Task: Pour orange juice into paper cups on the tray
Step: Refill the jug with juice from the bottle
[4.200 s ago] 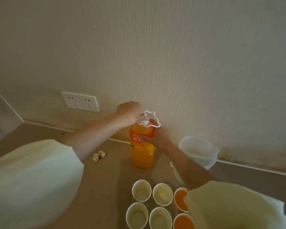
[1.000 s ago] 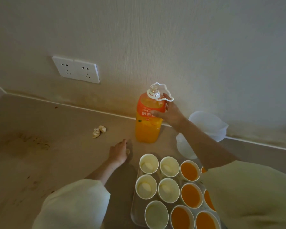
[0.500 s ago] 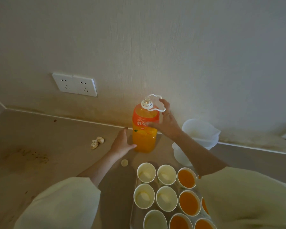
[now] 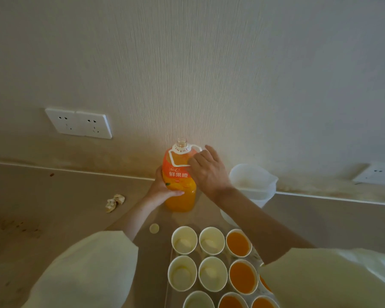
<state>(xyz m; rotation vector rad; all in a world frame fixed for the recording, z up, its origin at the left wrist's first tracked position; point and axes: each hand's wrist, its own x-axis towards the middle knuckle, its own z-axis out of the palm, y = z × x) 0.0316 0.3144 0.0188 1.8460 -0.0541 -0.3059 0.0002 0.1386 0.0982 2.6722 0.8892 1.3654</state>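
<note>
Orange juice bottle (image 4: 179, 185): stands upright on the table (image 4: 53, 218) close to the wall, just behind the tray (image 4: 169, 296). Its neck is open and it looks nearly full.
Cap (image 4: 154, 228): lies on the table between the bottle and the tray's near-left corner, apart from both.
Left hand (image 4: 162, 190): wrapped round the lower left of the orange juice bottle, thumb across the front below the label.
Right hand (image 4: 209, 172): fingers curled at the white carry handle (image 4: 176, 158) on the bottle's shoulder, gripping there.
Paper cups: the two left columns are empty, e.g. (image 4: 184, 240) and (image 4: 212, 273). Those to the right already hold juice, e.g. (image 4: 238, 242).
Step in hand: judged as lifting the bottle to pour into the empty cups.
How to do it well: a nearly full bottle is heavy and will glug, so keep one hand low under the body and the other high for control. Bring the mouth directly over one empty cup before tilting. Tilt slowly and stop short of the rim.
Risk: the cups stand rim to rim and are light. A sudden surge could splash into a filled neighbour or knock a cup over.
Nearby: a white plastic jug (image 4: 251, 183) stands to the right of the bottle, and a crumpled scrap (image 4: 115, 202) lies to its left.
</note>
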